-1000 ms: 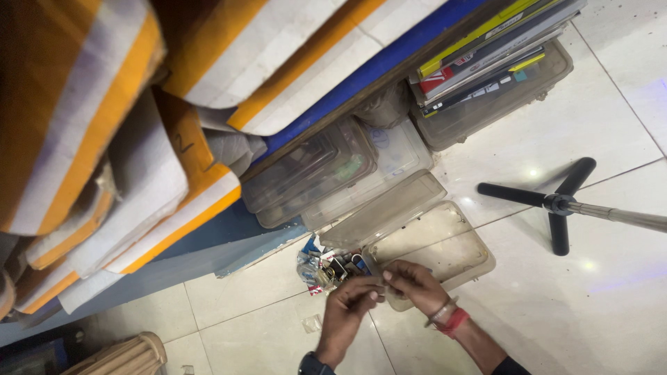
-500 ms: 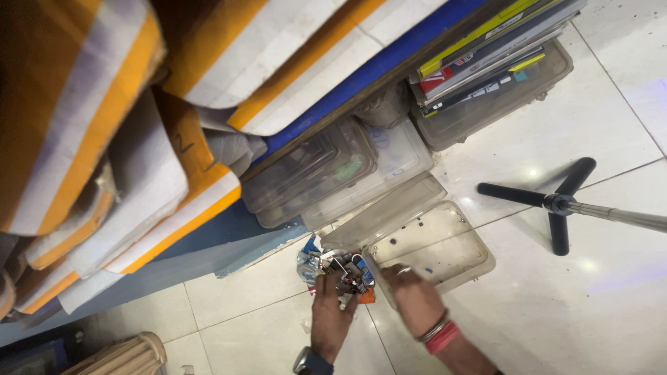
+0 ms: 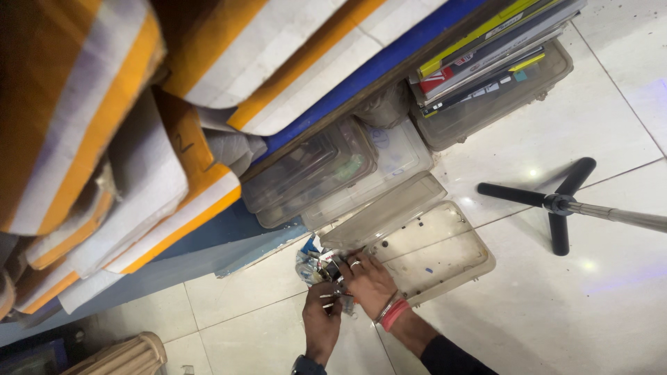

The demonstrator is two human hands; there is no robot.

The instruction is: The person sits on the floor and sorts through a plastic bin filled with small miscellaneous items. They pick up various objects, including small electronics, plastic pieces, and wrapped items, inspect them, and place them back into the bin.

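My left hand point(image 3: 321, 318) is low in the head view, fingers closed around a few small metal and white parts point(image 3: 332, 297). Right beside it, my right hand point(image 3: 368, 281), with a ring and red bangles at the wrist, curls its fingers on a small dark piece at the edge of a pile of small packets and parts point(image 3: 313, 262) on the floor. Both hands meet over this pile. Just right of them an open clear plastic case point(image 3: 445, 253) lies flat, its lid point(image 3: 385, 212) tilted up behind.
Stacked clear plastic boxes point(image 3: 326, 173) sit under a blue-edged shelf. Orange and white striped bundles point(image 3: 104, 139) fill the left. Another box holding books point(image 3: 493, 76) is upper right. A black tripod base point(image 3: 559, 203) stands on the white tile floor. A ribbed beige object point(image 3: 125, 357) is bottom left.
Both hands stayed over the small pile, shifting slightly. My right hand moved left onto the pile beside the left hand, which pulled back a little with parts in it.
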